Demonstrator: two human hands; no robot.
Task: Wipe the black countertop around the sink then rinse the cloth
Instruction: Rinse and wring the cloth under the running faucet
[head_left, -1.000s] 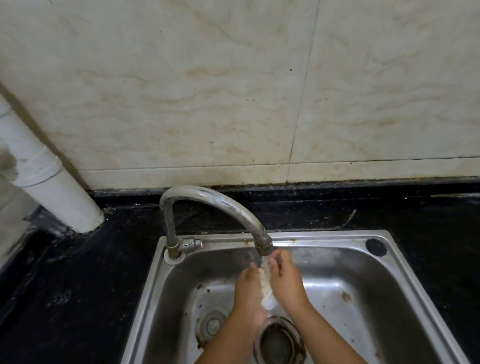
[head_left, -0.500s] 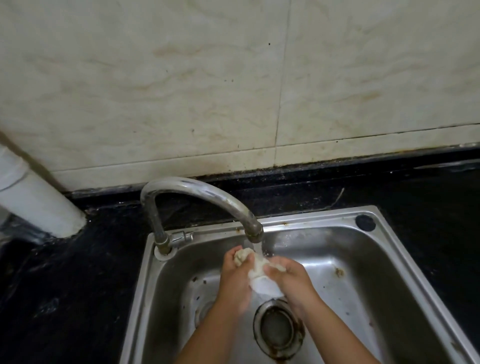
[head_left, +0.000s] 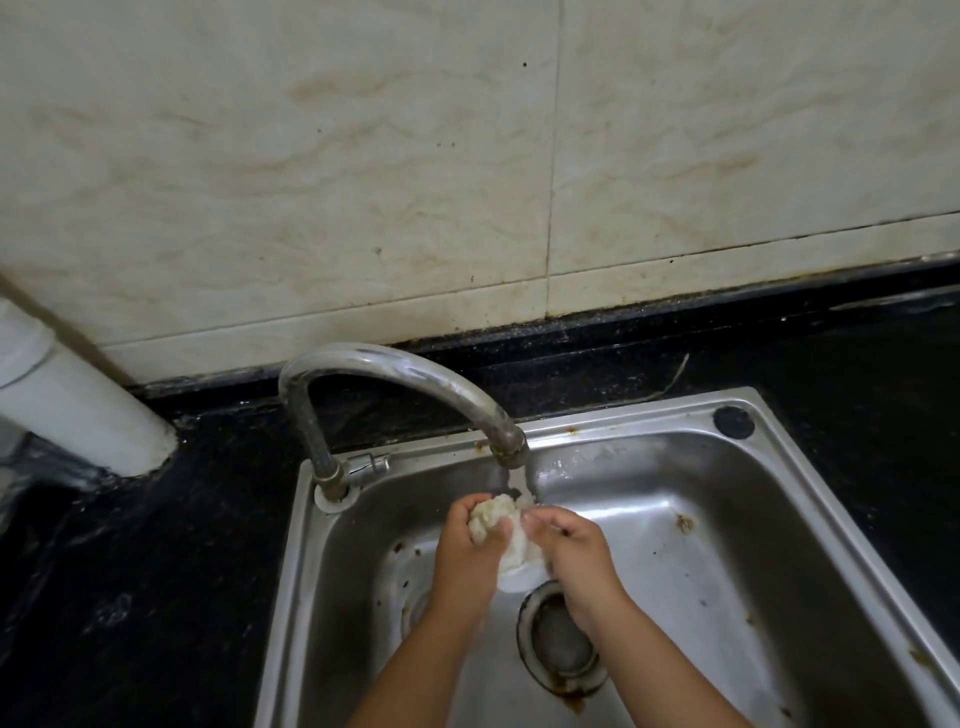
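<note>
Closest in, two forearms reach up into the steel sink, passing either side of the one drain strainer. The left hand has its fingers and thumb curled round the upper, bunched end of the cloth, while the right hand pinches it from the other side with bent fingers — so both hands are grasping the same thing, neither one loose. There is just one cloth, a pale wad held clear of the basin floor, its long axis running roughly from the crumpled top near the spout down toward the drain, where a limp tail hangs out below the palms. It sits between the two hands and directly beneath the mouth of the single faucet; a thin stream looks to be falling onto it, though that is hard to make out. To my eye the rinse is under way, and any wringing would turn on the two hands twisting against each other along that line — both seem equally near. Beyond the sink rim lies the black countertop, with one white pipe standing at the far left, and the tiled wall behind.
</note>
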